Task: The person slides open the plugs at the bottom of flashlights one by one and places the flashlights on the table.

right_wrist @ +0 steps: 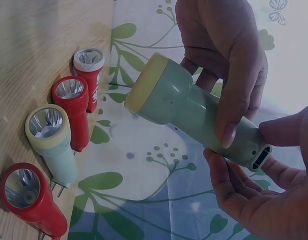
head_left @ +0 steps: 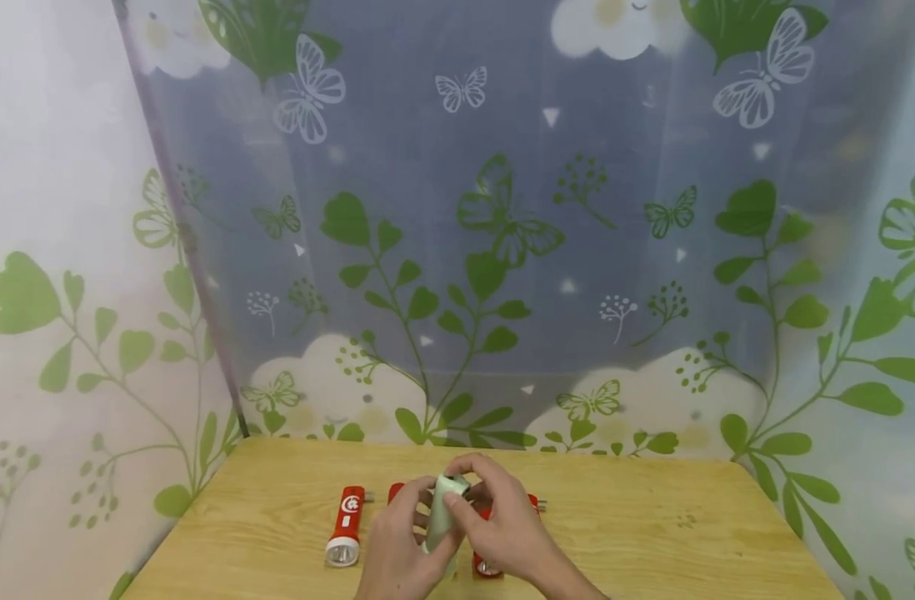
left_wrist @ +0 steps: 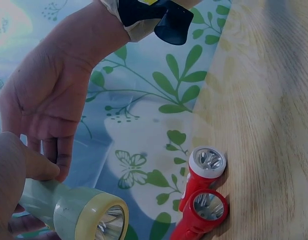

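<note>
My left hand (head_left: 407,537) grips the body of a pale green flashlight (right_wrist: 193,110) with a cream rim round its lens. In the head view the flashlight's tail end is up and its lens end down, partly hidden by my fingers. My right hand (head_left: 512,527) pinches the tail end between thumb and fingers. The right wrist view shows a dark slot (right_wrist: 260,157) in that tail. In the left wrist view the lens (left_wrist: 111,222) faces forward, near my left hand (left_wrist: 11,175), with my right hand (left_wrist: 49,100) beyond.
On the wooden table (head_left: 652,533) stands a red flashlight with a white rim (head_left: 345,525). Beside it in the right wrist view are a red flashlight (right_wrist: 71,110), another pale green flashlight (right_wrist: 54,150) and another red one (right_wrist: 31,200), some showing metal prongs. A leaf-patterned curtain (head_left: 427,250) hangs behind.
</note>
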The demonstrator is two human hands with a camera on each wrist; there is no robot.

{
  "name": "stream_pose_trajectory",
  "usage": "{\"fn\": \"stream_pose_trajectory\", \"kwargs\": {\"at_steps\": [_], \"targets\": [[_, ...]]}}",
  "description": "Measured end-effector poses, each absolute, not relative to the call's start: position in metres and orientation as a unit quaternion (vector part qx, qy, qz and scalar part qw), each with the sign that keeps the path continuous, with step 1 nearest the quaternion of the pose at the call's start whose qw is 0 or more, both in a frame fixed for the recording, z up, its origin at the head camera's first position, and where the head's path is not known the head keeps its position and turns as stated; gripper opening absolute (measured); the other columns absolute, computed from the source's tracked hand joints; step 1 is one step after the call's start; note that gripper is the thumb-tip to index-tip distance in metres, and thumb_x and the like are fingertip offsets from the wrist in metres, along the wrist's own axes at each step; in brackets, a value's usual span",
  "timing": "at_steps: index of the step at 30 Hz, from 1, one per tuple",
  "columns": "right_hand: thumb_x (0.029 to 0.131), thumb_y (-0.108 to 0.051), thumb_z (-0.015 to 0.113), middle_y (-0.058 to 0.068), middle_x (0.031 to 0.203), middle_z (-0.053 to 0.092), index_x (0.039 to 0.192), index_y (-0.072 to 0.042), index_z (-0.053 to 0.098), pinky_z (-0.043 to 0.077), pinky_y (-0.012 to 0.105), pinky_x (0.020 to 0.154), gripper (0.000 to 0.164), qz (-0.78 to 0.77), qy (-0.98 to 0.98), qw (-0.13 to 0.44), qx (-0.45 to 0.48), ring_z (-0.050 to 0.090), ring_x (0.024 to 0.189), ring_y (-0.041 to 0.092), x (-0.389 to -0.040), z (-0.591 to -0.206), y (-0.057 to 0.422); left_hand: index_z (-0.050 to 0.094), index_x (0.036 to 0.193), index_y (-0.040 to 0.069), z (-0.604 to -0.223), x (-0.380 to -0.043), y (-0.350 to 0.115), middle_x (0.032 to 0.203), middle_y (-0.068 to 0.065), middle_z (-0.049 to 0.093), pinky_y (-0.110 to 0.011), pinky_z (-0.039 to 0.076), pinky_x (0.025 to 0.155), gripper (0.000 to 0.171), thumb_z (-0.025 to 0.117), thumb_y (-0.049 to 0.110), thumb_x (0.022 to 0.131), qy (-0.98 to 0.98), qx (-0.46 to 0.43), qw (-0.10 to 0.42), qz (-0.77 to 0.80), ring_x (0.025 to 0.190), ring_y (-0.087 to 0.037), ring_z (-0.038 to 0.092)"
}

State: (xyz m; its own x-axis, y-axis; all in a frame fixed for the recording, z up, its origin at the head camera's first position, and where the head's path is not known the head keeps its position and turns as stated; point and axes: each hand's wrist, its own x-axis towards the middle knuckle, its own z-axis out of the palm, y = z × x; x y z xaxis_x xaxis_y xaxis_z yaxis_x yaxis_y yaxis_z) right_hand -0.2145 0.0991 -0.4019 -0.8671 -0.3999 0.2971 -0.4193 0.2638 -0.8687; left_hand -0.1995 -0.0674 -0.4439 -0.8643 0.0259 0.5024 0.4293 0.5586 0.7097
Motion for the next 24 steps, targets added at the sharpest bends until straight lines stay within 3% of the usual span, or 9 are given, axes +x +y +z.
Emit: {"fn": "stream_pose_trajectory", "kwargs": {"at_steps": [7, 24], "targets": [[0.101, -0.023, 0.064, 0.012, 0.128, 0.064, 0.119, -0.016, 0.06, 0.056, 0.025, 0.078, 0.02, 0.553, -0.795, 0.005, 0.25, 0.073, 0.093, 0.015, -0.2155, -0.4024, 0.0993, 0.063, 0.121, 0.015, -0.444, -0.2001, -0.0678, 0.093, 0.001, 0.07, -0.022, 0.055, 0.058, 0.045, 0.083, 0.022, 0.082, -0.856, -0.126, 0.199, -0.461, 0.069, 0.001, 0.066], [0.1, -0.024, 0.065, 0.015, 0.129, 0.065, 0.116, -0.015, 0.061, 0.056, 0.024, 0.076, 0.019, 0.562, -0.791, 0.009, 0.243, 0.073, 0.089, 0.013, -0.2164, -0.4018, 0.0997, 0.065, 0.118, 0.016, -0.4475, -0.2036, -0.0649, 0.088, 0.001, 0.069, -0.019, 0.054, 0.056, 0.043, 0.085, 0.022, 0.081, -0.85, -0.121, 0.226, -0.46, 0.066, 0.001, 0.065]]}}
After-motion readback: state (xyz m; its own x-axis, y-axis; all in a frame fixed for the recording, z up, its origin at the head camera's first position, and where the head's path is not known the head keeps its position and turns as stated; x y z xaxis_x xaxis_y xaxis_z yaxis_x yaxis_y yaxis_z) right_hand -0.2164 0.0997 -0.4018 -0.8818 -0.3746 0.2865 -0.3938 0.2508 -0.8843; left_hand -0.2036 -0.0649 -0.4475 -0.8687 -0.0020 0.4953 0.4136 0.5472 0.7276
